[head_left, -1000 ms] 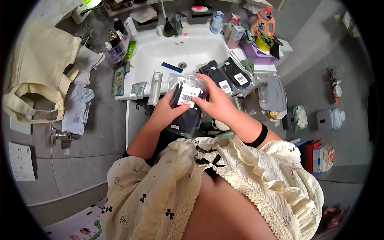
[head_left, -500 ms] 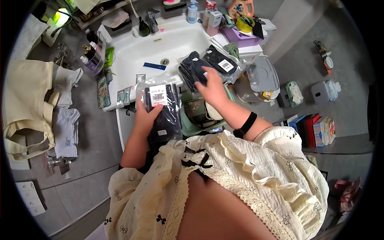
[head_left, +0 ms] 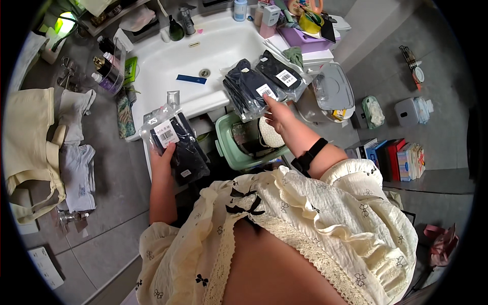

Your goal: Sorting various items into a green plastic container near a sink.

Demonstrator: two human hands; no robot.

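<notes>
My left hand is closed on a clear plastic packet of folded dark fabric, its thumb beside a white barcode label. The packet is tilted in front of the sink's near left rim. My right hand grips the lower edge of a second such packet, just below its label; some of its fingers are hidden beneath. Right beside that one, a third packet lies at the sink's right corner, partly overlapped.
The white sink holds a flat blue strip near the drain. A green basin with things inside stands below its front edge. To the right is a grey-lidded bin; a purple box sits behind. Bottles fill a clear rack at left.
My left hand has moved left with its packet, away from the others. My right hand has shifted from over the second packet to its lower edge, and that packet's label now shows.
</notes>
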